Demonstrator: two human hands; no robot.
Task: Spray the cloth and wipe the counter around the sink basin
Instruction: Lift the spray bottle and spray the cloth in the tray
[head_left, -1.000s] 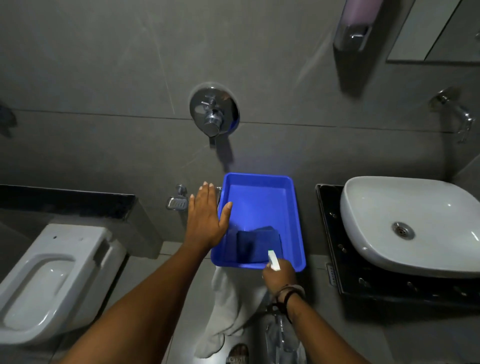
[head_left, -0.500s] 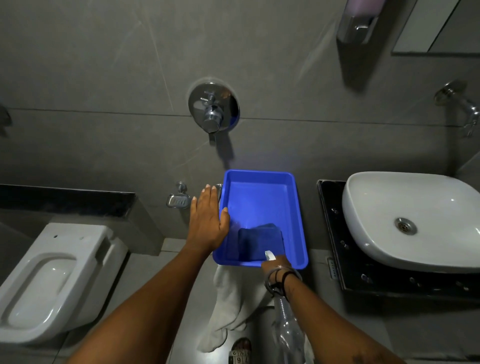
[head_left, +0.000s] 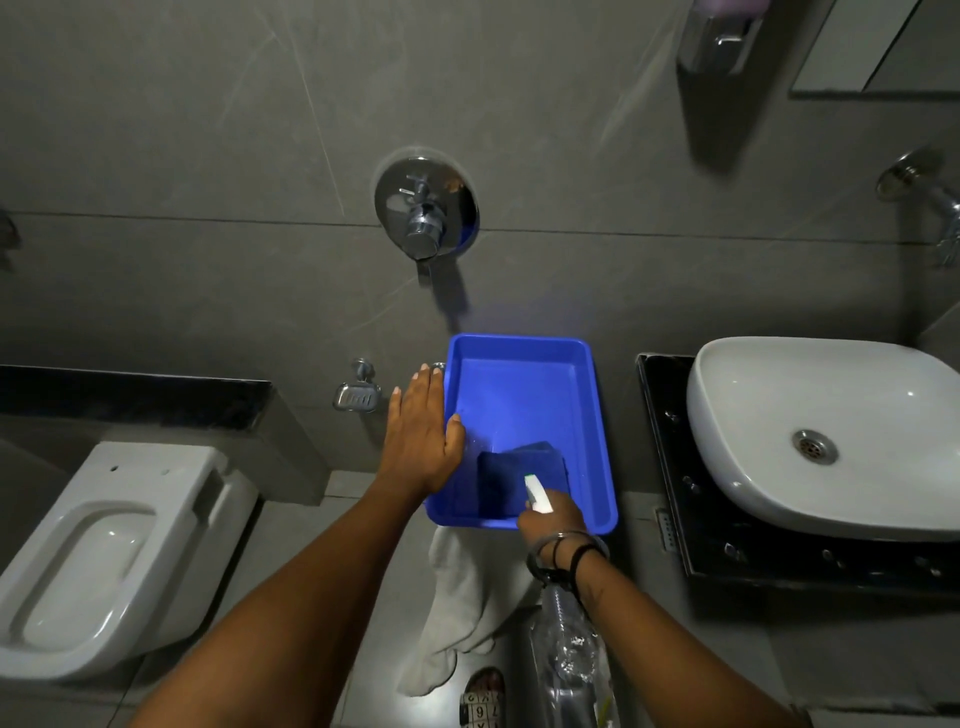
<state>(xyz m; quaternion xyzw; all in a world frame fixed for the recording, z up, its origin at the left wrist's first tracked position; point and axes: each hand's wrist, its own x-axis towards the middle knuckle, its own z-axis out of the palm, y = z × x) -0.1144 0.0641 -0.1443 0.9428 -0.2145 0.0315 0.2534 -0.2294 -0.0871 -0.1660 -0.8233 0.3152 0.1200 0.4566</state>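
A folded dark blue cloth (head_left: 511, 480) lies in the near part of a blue plastic tray (head_left: 519, 340). My right hand (head_left: 553, 519) is closed around a clear spray bottle (head_left: 566, 639). Its white nozzle sits just above the cloth's near right corner and points at it. My left hand (head_left: 423, 436) lies flat on the tray's left rim, with the thumb over the edge. To the right, the white sink basin (head_left: 831, 415) sits on a black counter (head_left: 670, 467).
A white toilet (head_left: 104, 545) stands at the left. A white rag (head_left: 457, 597) hangs below the tray. On the grey wall are a chrome mixer valve (head_left: 426, 213), a soap dish (head_left: 356, 397), a tap (head_left: 935, 202) and a dispenser (head_left: 719, 31).
My right hand with the bottle dipped toward me, then came back so the nozzle is over the cloth again. My left hand stays on the tray rim.
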